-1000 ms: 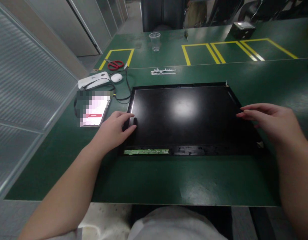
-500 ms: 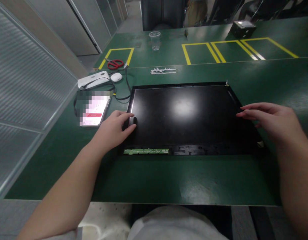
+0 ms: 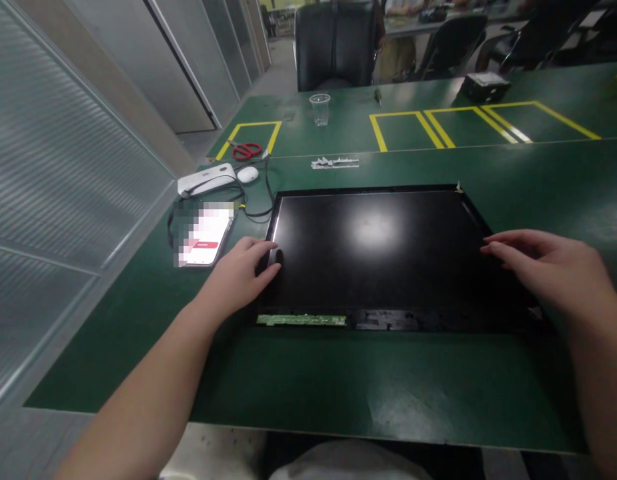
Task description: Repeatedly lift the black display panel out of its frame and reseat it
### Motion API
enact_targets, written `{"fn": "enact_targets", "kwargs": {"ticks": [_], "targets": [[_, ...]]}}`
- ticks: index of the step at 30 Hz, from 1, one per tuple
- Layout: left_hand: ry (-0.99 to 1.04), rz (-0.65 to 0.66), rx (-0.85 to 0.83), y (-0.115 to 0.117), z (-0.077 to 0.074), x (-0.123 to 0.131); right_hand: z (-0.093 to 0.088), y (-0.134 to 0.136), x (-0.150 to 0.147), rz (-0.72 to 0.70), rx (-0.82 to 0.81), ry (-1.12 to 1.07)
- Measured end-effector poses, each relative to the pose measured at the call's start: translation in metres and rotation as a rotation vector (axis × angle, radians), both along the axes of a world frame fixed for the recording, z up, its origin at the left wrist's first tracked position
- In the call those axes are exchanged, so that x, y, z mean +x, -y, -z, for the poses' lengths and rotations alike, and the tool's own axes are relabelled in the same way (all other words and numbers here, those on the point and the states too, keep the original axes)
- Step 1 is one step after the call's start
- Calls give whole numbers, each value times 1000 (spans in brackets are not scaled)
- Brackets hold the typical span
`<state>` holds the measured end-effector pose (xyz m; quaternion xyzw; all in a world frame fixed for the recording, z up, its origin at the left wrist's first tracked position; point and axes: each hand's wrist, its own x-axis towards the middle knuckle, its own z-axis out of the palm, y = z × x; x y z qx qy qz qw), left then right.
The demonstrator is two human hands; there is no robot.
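Observation:
A flat black LCD screen panel [image 3: 378, 267] lies face up on the green table, with a glare spot on its face. Along its near edge, at the left, runs a narrow green circuit board [image 3: 301, 320]. My left hand [image 3: 245, 273] grips the panel's left edge, thumb and forefinger over the front and the other fingers mostly hidden. At the right edge my right hand [image 3: 548, 260] has thumb and forefinger close together on the rim, its other fingers curled behind. Small pale tabs show at the panel's right corners.
Left of the panel are a lit phone [image 3: 205, 243], a white device [image 3: 207, 179], a white mouse [image 3: 247, 175], black cable and red scissors [image 3: 247, 151]. Beyond it lie white scraps [image 3: 335, 163], a clear plastic cup [image 3: 320, 110] and a black box [image 3: 485, 87]. Yellow tape marks the far table.
The view has tilted up, so everything sits lower in the picture. My right thumb and forefinger look slightly closer together. The panel keeps its place on the table.

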<state>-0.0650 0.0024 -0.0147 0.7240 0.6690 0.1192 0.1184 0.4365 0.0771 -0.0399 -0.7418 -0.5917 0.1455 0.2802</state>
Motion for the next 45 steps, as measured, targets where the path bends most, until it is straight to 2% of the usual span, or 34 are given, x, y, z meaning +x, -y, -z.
{"fn": "enact_targets", "kwargs": {"ticks": [3, 6, 8, 11, 18, 23, 27, 32, 35, 39, 42, 45], "targets": [[17, -15, -4, 0, -1, 0, -5, 1, -6, 95, -37, -99], [-1, -64, -4, -1, -2, -2, -12, 3, -14, 79, 1, -309], [-58, -105, 26, -2, -2, -3, -14, 4, -18, 66, 12, -371], [-126, -112, 32, -6, 1, -5, -15, 5, -17, 65, 5, -299], [-137, -50, 34, -12, 11, -13, -7, -3, 2, 74, -1, -80], [-152, -95, 54, -13, 18, -17, 2, -12, 8, -37, -69, 54], [-70, -94, 100, -16, 21, -17, 3, -13, 4, -68, -109, 104], [92, -109, 111, -18, 16, -15, 0, -11, -3, -69, -79, 126], [263, -184, 86, -15, 8, -10, 0, -10, -4, -73, -66, 140], [719, -394, 62, -9, -2, 2, 1, -11, -1, -47, -71, 151], [1158, -586, -61, -6, -11, 17, 3, -12, 1, -50, -54, 170], [1374, -712, -147, -4, -20, 32, 4, -12, 2, -48, -63, 182]]}}
